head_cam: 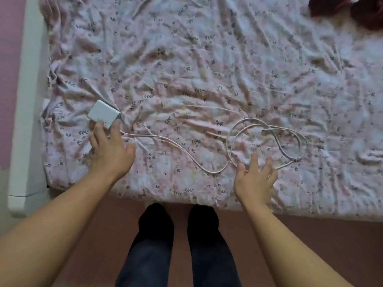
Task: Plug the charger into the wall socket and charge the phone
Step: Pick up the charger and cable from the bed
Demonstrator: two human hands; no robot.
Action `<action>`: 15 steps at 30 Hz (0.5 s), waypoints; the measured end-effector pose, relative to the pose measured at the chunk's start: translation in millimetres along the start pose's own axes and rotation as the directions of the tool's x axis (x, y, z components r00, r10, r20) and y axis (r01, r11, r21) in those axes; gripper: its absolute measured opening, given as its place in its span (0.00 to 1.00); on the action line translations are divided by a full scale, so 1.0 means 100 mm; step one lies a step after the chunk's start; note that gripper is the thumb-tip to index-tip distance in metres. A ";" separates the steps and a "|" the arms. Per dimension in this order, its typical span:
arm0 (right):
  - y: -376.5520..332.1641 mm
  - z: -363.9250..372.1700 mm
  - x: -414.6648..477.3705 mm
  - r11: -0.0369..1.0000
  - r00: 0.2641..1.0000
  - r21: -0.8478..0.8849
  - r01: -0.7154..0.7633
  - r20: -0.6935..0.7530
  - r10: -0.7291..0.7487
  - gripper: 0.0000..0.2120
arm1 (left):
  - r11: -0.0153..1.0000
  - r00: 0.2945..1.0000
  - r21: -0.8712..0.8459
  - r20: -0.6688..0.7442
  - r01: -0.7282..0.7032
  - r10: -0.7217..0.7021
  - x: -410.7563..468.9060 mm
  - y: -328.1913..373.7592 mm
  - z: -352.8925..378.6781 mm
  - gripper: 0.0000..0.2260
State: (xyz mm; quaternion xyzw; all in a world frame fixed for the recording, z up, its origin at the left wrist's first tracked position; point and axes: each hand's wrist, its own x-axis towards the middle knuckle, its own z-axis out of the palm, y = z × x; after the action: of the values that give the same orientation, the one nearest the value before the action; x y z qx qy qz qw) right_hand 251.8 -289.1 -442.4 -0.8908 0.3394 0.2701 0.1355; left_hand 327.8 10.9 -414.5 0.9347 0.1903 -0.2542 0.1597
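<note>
A white charger block (103,113) lies on the left part of a bed covered with a pink floral sheet (207,69). Its white cable (182,150) runs right across the sheet and ends in a loose coil (269,137). My left hand (109,150) lies on the sheet just below the block, fingertips touching its near edge, fingers apart. My right hand (256,179) hovers spread over the near side of the coil, with nothing in it. No phone and no wall socket are in view.
A white bed frame (27,121) runs along the left, with a pink wall (8,69) beyond it. A dark red cloth (352,11) lies at the far right corner. My legs in dark trousers (178,245) stand on the brown floor at the bed's near edge.
</note>
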 end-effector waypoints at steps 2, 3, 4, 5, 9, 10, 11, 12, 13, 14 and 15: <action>0.03 0.13 0.06 0.997 0.997 0.045 -0.067 -0.031 0.068 0.25 | 0.998 0.999 -0.064 -0.042 0.020 -0.023 0.10 -0.01 0.11 0.28; 0.04 0.19 0.08 0.993 0.994 0.073 -0.097 -0.038 0.100 0.25 | 0.995 0.997 -0.090 -0.067 0.029 -0.035 0.13 -0.02 0.17 0.28; 0.04 0.24 0.09 0.987 0.991 0.101 -0.124 -0.044 0.129 0.26 | 0.992 0.995 -0.122 -0.093 0.035 -0.047 0.16 -0.01 0.22 0.27; 0.02 0.29 0.11 0.980 0.986 0.132 -0.150 -0.049 0.158 0.27 | 0.986 0.991 -0.161 -0.119 0.037 -0.056 0.19 -0.01 0.26 0.26; -0.10 0.33 0.19 0.902 0.950 0.353 -0.250 -0.089 0.299 0.31 | 0.941 0.966 -0.335 -0.221 0.055 -0.135 0.32 0.04 0.38 0.22; -0.13 0.32 0.22 0.860 0.932 0.429 -0.278 -0.096 0.349 0.33 | 0.922 0.956 -0.382 -0.239 0.066 -0.168 0.36 0.06 0.40 0.22; -0.16 0.30 0.26 0.807 0.911 0.506 -0.303 -0.096 0.402 0.35 | 0.900 0.946 -0.427 -0.250 0.081 -0.204 0.39 0.08 0.41 0.22; -0.19 0.27 0.29 0.748 0.888 0.580 -0.322 -0.089 0.451 0.37 | 0.879 0.936 -0.467 -0.255 0.100 -0.242 0.43 0.09 0.42 0.23; -0.21 0.24 0.32 0.692 0.868 0.640 -0.334 -0.077 0.490 0.39 | 0.857 0.925 -0.501 -0.254 0.124 -0.283 0.46 0.12 0.42 0.23; -0.23 0.22 0.36 0.643 0.853 0.686 -0.341 -0.062 0.518 0.40 | 0.830 0.911 -0.537 -0.250 0.151 -0.328 0.49 0.13 0.42 0.24; -0.25 0.19 0.39 0.606 0.843 0.717 -0.345 -0.047 0.536 0.41 | 0.796 0.895 -0.579 -0.242 0.177 -0.375 0.53 0.15 0.41 0.25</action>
State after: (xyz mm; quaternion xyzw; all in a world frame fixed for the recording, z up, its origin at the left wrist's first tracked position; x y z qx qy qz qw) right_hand 285.4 -283.7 -479.1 -0.6906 0.6392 0.0325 0.3368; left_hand 359.3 -3.6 -473.0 0.8416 0.4155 -0.0429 0.3424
